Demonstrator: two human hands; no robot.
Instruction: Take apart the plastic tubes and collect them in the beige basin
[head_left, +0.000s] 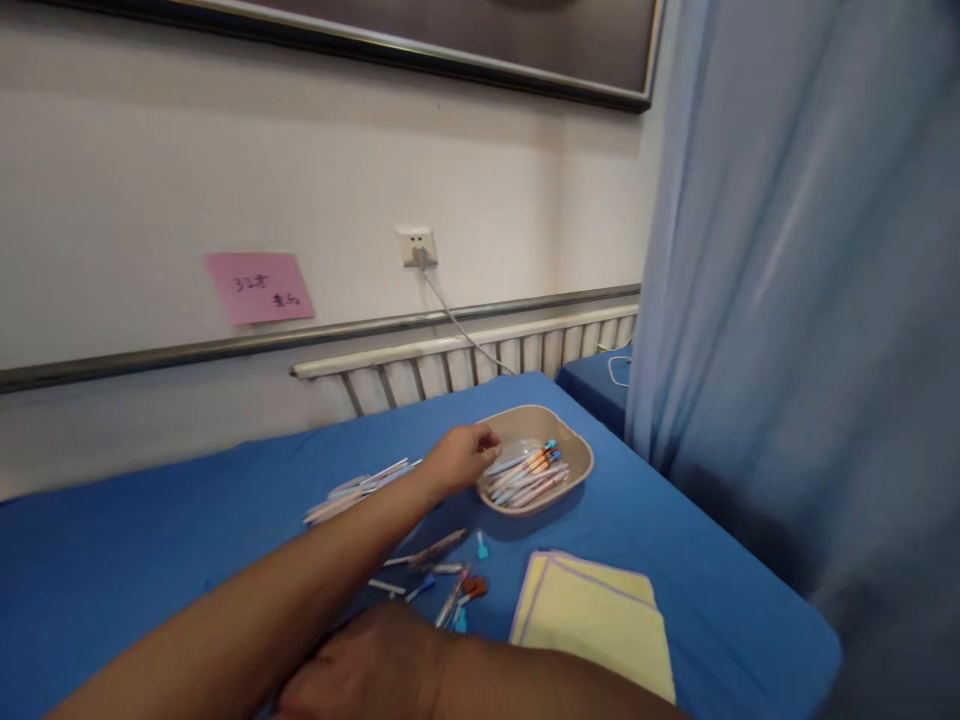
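My left hand (461,458) reaches over the left rim of a beige basin (581,462), its fingers curled in; what they hold, if anything, is hidden. Inside the basin several pens (529,480) lie in a bundle, some with orange and blue parts, beside a clear plastic piece. My right hand (367,660) is low in the view, partly under my left forearm. Its fingers are folded, and whatever is in them is out of sight. Near it lie scattered pen parts (439,548), a brown piece (474,587) and a small turquoise piece (481,547).
More pens or tubes (360,490) lie in a pile behind my left forearm. A folded yellow cloth (600,620) with purple edging rests on the blue bed cover (720,600). A blue curtain (795,250) hangs at the right. A cord (465,335) runs down from a wall socket (417,246).
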